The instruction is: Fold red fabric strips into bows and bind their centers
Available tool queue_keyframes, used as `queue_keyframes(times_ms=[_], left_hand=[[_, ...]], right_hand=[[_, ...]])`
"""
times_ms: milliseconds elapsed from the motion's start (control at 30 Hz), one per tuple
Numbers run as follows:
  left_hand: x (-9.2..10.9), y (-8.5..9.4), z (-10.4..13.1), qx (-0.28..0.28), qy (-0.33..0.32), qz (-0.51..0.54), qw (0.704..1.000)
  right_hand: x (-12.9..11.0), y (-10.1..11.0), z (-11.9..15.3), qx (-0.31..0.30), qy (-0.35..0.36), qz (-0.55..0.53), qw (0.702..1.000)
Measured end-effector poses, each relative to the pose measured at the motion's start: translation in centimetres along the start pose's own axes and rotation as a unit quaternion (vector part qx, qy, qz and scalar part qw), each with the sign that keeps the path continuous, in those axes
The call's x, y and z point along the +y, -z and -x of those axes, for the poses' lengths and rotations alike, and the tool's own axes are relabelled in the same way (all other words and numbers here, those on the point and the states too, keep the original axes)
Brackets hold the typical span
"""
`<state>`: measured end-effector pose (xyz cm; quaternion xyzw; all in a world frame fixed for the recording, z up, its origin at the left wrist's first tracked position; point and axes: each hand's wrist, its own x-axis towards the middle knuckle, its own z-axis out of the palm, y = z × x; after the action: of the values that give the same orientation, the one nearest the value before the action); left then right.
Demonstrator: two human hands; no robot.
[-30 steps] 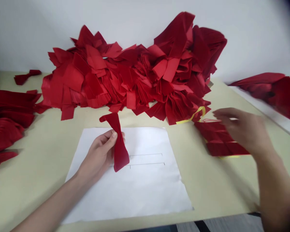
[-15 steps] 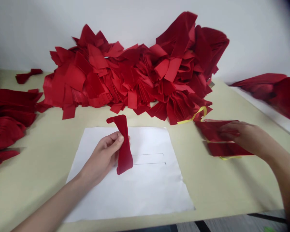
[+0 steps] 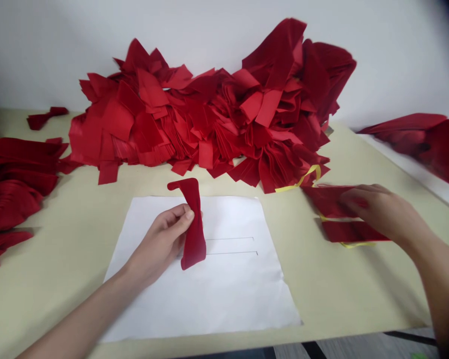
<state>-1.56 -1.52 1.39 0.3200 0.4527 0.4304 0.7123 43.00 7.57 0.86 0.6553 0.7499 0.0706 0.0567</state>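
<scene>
My left hand (image 3: 168, 239) pinches a red velvet strip (image 3: 193, 244) at its gathered middle, thumb in front. The strip stands upright with both ends curling over, above a white paper sheet (image 3: 239, 294) marked with thin black lines. At the right, my right hand (image 3: 381, 207) rests on a stack of flat red fabric pieces (image 3: 325, 199), its fingers curled round an edge of the red fabric. The fingertips are partly hidden. Yellow ribbon (image 3: 357, 245) sticks out from under the stack.
A large heap of red fabric pieces (image 3: 194, 119) lies along the wall. More red fabric (image 3: 15, 174) is piled at the left, near a small red bow-shaped piece (image 3: 47, 118). At the right, red fabric (image 3: 434, 144) lies on a white sheet. A yellow ribbon (image 3: 310, 175) loops by the heap.
My right hand has shifted slightly on the fabric stack, its fingers curling more and the wrist rising a little. My left hand keeps its hold on the velvet strip, nearly still.
</scene>
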Motion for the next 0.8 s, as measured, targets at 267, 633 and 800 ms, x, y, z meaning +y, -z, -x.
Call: queue_keyframes(times_ms=[267,633,800], left_hand=[[-0.1,0.1,0.0,0.0,0.003,-0.005,1.0],[-0.2,0.0,0.0,-0.012,0.0,-0.009,1.0],[0.0,0.0,0.1,-0.016,0.006,0.002,1.0]], right_hand=[[0.9,-0.7,-0.1,0.032,0.001,-0.027,0.999],[0.6,2.5,1.3,0.139,-0.234,-0.166,0.948],[-1.7,4.1,2.2,0.209,-0.219,-0.27,0.914]])
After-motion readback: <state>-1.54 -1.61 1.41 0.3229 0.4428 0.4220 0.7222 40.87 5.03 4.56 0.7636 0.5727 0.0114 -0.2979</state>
